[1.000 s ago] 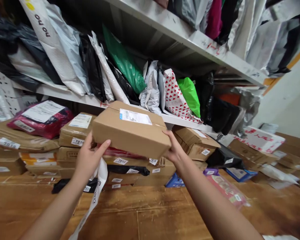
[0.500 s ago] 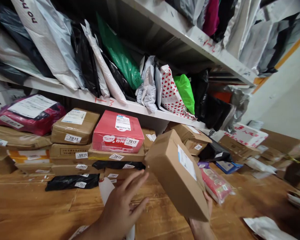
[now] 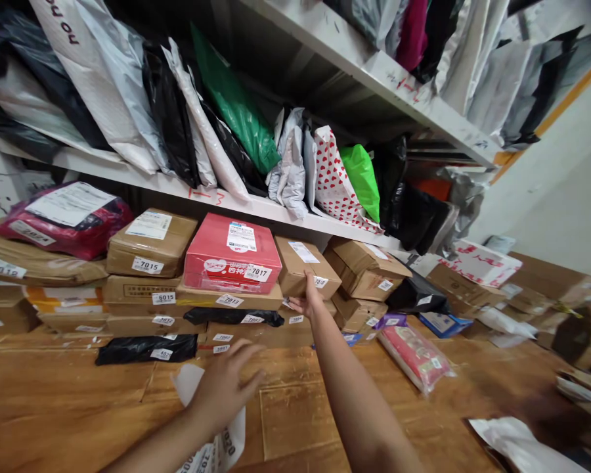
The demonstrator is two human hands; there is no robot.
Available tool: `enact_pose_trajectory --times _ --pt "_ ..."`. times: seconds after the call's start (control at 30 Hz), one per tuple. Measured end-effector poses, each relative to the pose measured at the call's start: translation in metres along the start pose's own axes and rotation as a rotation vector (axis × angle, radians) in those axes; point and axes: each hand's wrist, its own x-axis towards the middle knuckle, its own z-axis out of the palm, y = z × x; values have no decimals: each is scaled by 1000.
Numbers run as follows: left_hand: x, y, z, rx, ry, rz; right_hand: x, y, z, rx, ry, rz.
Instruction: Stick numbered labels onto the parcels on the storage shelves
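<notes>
My right hand [image 3: 305, 301] reaches forward, its fingers apart and pressed against the front of a brown cardboard box [image 3: 305, 263]. The box has a white label and rests on the parcel stack, right beside a red box [image 3: 232, 255] marked 7017. My left hand [image 3: 224, 389] hovers low over the wooden surface [image 3: 69, 401]. A white strip of numbered labels [image 3: 217, 443] runs under its palm and hangs down from it. That hand's fingers are loosely bent and slightly blurred.
Stacked numbered cartons [image 3: 150, 244] and a red bag [image 3: 64, 220] fill the space under a white shelf [image 3: 256, 207], which holds poly mailers [image 3: 236, 112]. More parcels [image 3: 414, 355] lie to the right, and a white bag [image 3: 517, 443] at the bottom right.
The brown box went from both hands to my right hand alone, then onto the stack beside the red box. My left hand dropped low with the label strip.
</notes>
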Motion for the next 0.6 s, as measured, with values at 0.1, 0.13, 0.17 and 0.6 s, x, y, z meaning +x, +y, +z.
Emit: enact_pose_trajectory --times 0.1,0.13,0.17,0.6 --pt "14 -23 -14 3 229 -135 -11 15 -1 26 71 95" --pt "18 -30 -19 17 289 -182 -18 24 -4 31 78 83" --pt "22 -36 -24 33 332 -224 -26 35 -6 31 76 54" --pt "49 -46 -34 168 466 -282 -41 107 32 -84 -99 -348"
